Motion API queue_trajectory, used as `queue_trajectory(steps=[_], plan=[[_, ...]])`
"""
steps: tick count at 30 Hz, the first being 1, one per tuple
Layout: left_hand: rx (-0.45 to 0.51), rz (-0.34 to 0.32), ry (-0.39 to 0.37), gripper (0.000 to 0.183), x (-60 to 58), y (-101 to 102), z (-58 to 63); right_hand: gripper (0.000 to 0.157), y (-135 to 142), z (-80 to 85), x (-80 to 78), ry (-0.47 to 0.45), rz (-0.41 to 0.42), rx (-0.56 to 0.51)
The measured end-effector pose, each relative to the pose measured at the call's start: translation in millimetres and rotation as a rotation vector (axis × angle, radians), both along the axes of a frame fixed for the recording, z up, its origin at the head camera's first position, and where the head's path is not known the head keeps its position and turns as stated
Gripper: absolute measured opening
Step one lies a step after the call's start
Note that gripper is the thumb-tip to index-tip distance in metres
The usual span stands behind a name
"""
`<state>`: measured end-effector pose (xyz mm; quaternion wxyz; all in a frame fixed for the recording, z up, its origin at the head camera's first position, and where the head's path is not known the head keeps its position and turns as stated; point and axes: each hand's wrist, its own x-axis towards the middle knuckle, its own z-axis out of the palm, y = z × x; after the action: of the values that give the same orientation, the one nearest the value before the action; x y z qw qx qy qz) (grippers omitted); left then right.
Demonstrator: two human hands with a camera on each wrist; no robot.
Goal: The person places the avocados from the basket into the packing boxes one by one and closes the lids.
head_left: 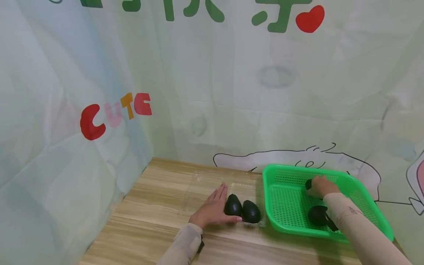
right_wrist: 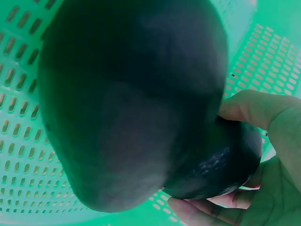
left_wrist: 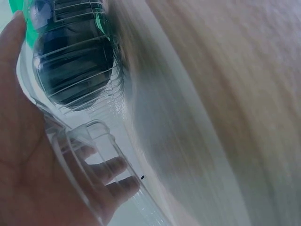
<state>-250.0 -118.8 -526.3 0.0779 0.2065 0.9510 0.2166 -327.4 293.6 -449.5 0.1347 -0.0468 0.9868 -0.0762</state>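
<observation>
Two dark avocados, a left one (head_left: 233,205) and a right one (head_left: 251,212), sit side by side in a clear plastic clamshell box (head_left: 188,198) on the table. My left hand (head_left: 213,209) rests on the box beside them, fingers straight and thumb spread along the near side. Inside the green basket (head_left: 267,200), my right hand (head_left: 322,187) grips an avocado (right_wrist: 218,162) between thumb and fingers. Another avocado (head_left: 317,215) lies nearer in the basket, partly behind my right forearm. It looms large in the right wrist view.
The wooden table (head_left: 132,235) meets a printed cloth backdrop (head_left: 205,92) at its back and left edges. The basket's raised, perforated walls stand close against the right side of the clear box. A black strap (head_left: 201,244) shows at my left wrist.
</observation>
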Motion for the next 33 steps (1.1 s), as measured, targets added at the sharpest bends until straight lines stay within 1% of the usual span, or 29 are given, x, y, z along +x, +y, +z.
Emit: queue_trajectory(steps=[5, 7, 9, 14, 16, 20, 25, 28, 33], plan=[[0.005, 0.002, -0.006, 0.129, 0.6, -1, 0.0, 0.039, -2, 8.0, 3.0, 0.018, -0.003, -0.043], [0.007, 0.001, -0.008, 0.128, 0.8, -1, 0.6, 0.037, -3, 11.7, 4.6, 0.023, 0.001, -0.061], [0.011, 0.000, -0.006, 0.128, 0.9, -2, 1.3, 0.046, -5, 15.7, 6.7, 0.026, -0.001, -0.072], [0.021, 0.000, -0.005, 0.127, 0.9, -2, 2.0, 0.083, -12, 24.0, 13.2, 0.033, -0.011, -0.079], [0.024, 0.000, -0.006, 0.127, 1.0, -2, 2.0, 0.090, -14, 26.3, 15.6, 0.040, -0.009, -0.079], [0.029, 0.000, -0.008, 0.127, 1.0, -2, 2.3, 0.093, -20, 30.1, 20.4, 0.063, -0.004, -0.085], [0.029, 0.002, -0.005, 0.127, 1.1, -2, 3.2, 0.097, -33, 37.3, 27.2, 0.088, -0.021, -0.092], [0.030, -0.001, -0.001, 0.127, 1.0, -1, 3.0, 0.098, -41, 38.3, 31.1, 0.111, -0.017, -0.095], [0.032, -0.005, 0.001, 0.127, 0.6, -1, 1.1, 0.093, -55, 39.1, 38.0, 0.142, -0.004, -0.119]])
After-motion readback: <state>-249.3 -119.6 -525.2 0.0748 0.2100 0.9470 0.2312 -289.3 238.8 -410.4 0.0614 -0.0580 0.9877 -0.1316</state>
